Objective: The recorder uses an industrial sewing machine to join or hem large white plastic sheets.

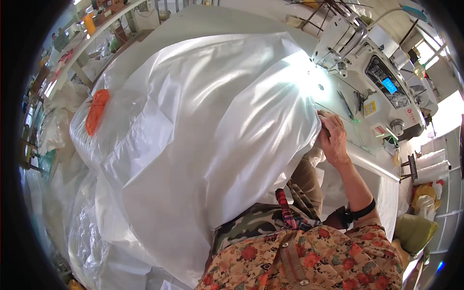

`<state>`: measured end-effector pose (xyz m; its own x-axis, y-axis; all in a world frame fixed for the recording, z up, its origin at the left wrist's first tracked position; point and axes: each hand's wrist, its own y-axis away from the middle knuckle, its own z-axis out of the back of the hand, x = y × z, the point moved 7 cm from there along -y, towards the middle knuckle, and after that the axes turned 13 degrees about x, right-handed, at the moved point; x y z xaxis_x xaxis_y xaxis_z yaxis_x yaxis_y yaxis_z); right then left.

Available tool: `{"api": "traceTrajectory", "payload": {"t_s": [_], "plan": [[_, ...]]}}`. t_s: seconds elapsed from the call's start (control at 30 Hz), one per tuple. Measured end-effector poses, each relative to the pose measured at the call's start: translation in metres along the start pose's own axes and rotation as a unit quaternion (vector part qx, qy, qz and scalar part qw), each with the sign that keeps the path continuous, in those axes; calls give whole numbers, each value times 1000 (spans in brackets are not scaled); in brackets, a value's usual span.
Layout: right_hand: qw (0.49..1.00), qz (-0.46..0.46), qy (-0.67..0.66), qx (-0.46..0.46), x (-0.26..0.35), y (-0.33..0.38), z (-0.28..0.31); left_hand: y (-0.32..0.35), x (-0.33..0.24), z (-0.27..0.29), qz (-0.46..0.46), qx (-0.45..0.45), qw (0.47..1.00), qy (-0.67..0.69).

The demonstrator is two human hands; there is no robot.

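A large white woven plastic sheet (193,121) spreads over the table and my lap, bunched into soft folds. Its right edge runs up to the head of a sewing machine (382,72), whose lamp throws a bright glare around the needle area. My right hand (332,135) has its fingers curled on that edge, just on the near side of the needle. My left hand does not show; the sheet covers the area on that side. An orange plastic bundle (97,112) lies on top of the sheet at the far left.
Tweezers (345,104) and green thread ends rest on the machine bed beside the needle. Clear plastic film (89,232) heaps up at the left. A cluttered bench (92,36) stands at the far left. White rolls (431,166) and bags are at the right.
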<state>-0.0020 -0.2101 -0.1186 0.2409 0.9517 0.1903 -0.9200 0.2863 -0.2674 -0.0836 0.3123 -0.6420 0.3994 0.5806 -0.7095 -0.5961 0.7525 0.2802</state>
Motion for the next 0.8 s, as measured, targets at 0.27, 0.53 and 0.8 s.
{"api": "traceTrajectory", "payload": {"t_s": [0.27,0.53,0.8], "plan": [[956,98,110,255,-8,4,1,-66,-54,38,-18,63,998,19],[930,174,116,302,-28,7,-16,-180,-129,85,-34,129,990,34],[916,171,110,347,-36,23,-24,-253,-206,108,-32,201,977,71]]}}
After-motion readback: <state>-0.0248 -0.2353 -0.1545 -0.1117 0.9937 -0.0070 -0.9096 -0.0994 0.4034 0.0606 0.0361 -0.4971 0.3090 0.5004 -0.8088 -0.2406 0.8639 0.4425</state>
